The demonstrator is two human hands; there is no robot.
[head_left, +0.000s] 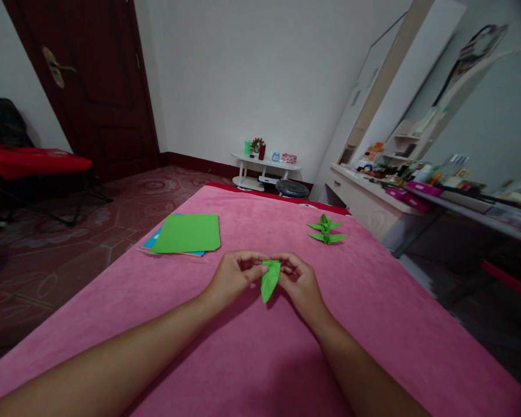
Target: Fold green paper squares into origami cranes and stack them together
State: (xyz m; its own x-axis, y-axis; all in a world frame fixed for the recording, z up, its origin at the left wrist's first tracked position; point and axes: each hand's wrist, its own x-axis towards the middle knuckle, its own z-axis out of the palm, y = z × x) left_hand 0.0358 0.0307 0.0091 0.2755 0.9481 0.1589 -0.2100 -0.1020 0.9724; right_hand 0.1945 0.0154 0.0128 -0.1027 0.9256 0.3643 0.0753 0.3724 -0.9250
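Note:
A small folded piece of green paper [270, 280] is held between both hands over the pink cloth [252, 347]. My left hand [234, 272] pinches its upper left edge with curled fingers. My right hand [298, 279] pinches its upper right edge, fingers also closed. The paper's pointed end hangs down toward me. Two finished green folded paper figures [327, 230] lie on the cloth beyond my right hand. A stack of flat paper sheets [186, 234], green on top with blue beneath, lies beyond my left hand.
The pink cloth covers a wide surface with a red edge at the far end. A dark door [91, 81] and a red chair [30, 162] are at the left. A small white shelf [264, 168] stands by the far wall. A cluttered dresser [382, 185] is at the right.

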